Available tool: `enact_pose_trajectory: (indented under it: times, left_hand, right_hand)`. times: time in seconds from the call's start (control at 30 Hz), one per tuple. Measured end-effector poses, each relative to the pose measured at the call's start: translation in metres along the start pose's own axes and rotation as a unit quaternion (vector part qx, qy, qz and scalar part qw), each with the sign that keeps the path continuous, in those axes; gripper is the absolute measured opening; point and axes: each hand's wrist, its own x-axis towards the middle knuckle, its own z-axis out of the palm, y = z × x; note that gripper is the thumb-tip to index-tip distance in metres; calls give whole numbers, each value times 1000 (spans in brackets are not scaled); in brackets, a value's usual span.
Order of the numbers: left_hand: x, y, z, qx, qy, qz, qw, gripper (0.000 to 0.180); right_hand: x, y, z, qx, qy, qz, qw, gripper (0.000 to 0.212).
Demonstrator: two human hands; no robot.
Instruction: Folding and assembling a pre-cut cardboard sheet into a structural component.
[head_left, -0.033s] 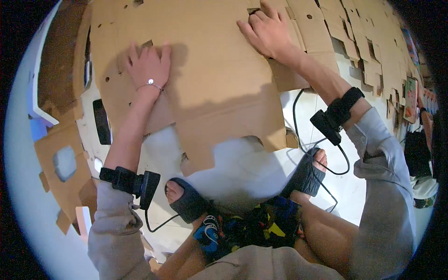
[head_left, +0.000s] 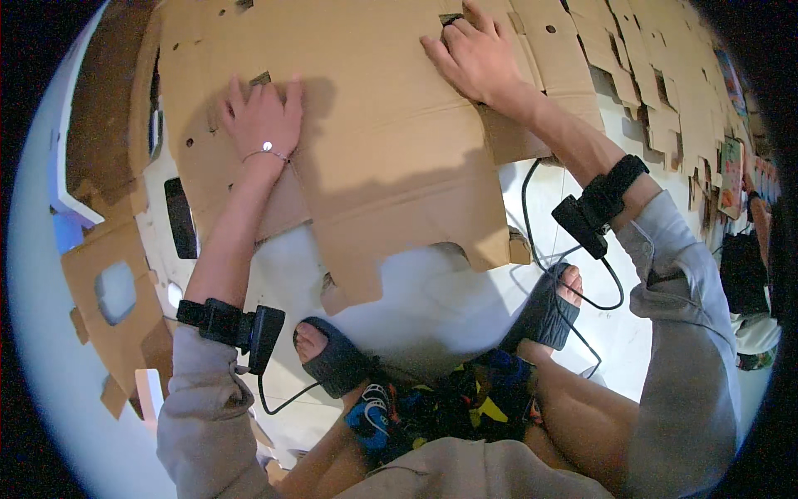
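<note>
One large, flat brown cardboard sheet [head_left: 374, 125], notched along its near edge, in front of us over the pale tiled floor [head_left: 622, 349]; we cannot tell how fully the two touch.

Our left hand [head_left: 262, 121]: palm down on the sheet's left part, fingers loosely spread beside a small rectangular hole [head_left: 261, 78]; grip slack, taking hold of nothing that we can see. A thin bracelet with a round charm [head_left: 268, 146] circles its wrist.

Our right hand [head_left: 478, 62]: at the sheet's far right part, thumb out, fingers bent by a dark slot [head_left: 450, 18]; we cannot tell whether the grip has the edge.

Surroundings: notched brown cardboard pieces [head_left: 657, 91], overlapping, toward the floor's far right; a brown cardboard panel with a rounded cut-out [head_left: 91, 291], left.

In the way: a looping black cable [head_left: 526, 200] just beside the sheet's near right corner, trailing from a black forearm-strapped module [head_left: 586, 220]; our dark open-toed slippers [head_left: 339, 366], close below the notched edge.
</note>
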Motion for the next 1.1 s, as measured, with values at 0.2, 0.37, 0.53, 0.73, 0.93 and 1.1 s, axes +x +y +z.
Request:
enact_pose_trajectory:
  times: [0.2, 0.37, 0.53, 0.73, 0.93, 1.1]
  left_hand:
    - [7, 1, 0, 18, 5, -30, 999, 67]
    - [16, 2, -4, 23, -21, -25, 999, 71]
    - [11, 3, -6, 9, -42, -33, 999, 72]
    - [2, 2, -5, 6, -86, 0, 996, 73]
    - [5, 2, -5, 15, -41, -14, 999, 70]
    - [17, 0, -7, 17, -48, -22, 998, 68]
  right_hand:
    - [7, 4, 0, -41, 9, -88, 995, 40]
    - [13, 9, 4, -45, -31, -42, 998, 32]
    - [9, 1, -7, -77, -33, -52, 995, 31]
    - [-6, 9, 12, -49, 7, -103, 993, 35]
    - [3, 2, 4, -24, -14, -15, 1000, 40]
    - [17, -2, -17, -24, -88, 5, 996, 43]
